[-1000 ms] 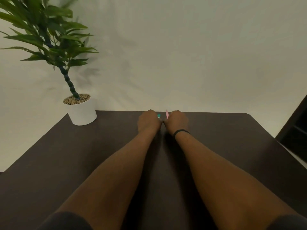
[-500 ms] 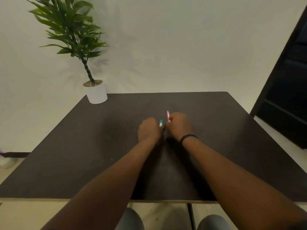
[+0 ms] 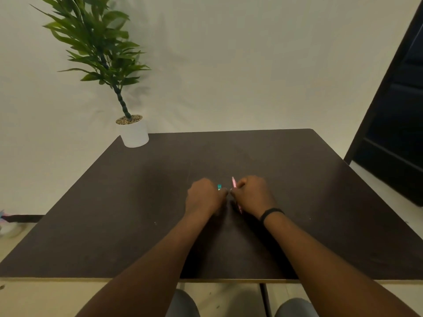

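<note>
Both of my hands rest side by side on the middle of a dark brown table [image 3: 137,225]. My left hand [image 3: 203,197] is curled around a small teal object [image 3: 219,186], of which only the tip shows past the knuckles. My right hand [image 3: 253,194] grips a thin pink pen-like stick [image 3: 234,182]; its upper end pokes out above the fist and its lower end shows below the palm. The two fists nearly touch. A black band circles my right wrist.
A potted green plant in a white pot [image 3: 134,133] stands at the table's far left corner, against a pale wall. A dark door or cabinet [image 3: 398,124] is at the right. My knees show below the near table edge.
The view pulled back from the table and my hands came nearer to me, from the far edge to the middle. Both hands keep their hold on the teal and pink objects.
</note>
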